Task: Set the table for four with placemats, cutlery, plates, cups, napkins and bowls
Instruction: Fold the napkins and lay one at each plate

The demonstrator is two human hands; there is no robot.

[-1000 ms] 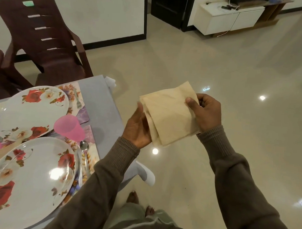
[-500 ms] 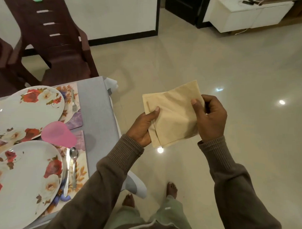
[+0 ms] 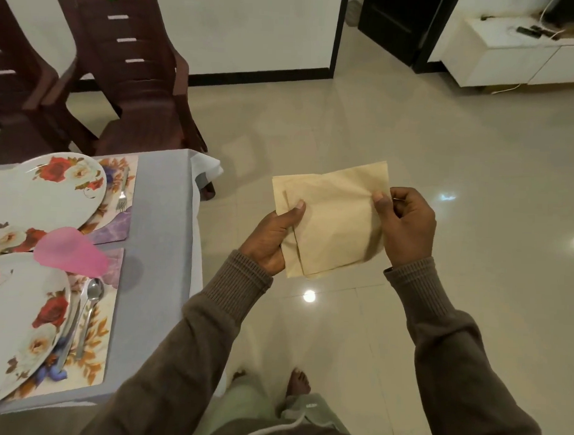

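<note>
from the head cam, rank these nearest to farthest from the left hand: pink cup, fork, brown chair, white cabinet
From the left hand, which grips the napkins:
1. Fork, up-left on the far placemat, and pink cup, left between the plates: too close to call.
2. Brown chair, beyond the table's far end.
3. White cabinet, far across the floor, upper right.

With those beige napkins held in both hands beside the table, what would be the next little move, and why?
Probably peel one napkin off with the right hand. The napkins show several offset layers, held by both hands over the floor; the left hand grips the stack, and no napkin shows at the two visible place settings.
</note>
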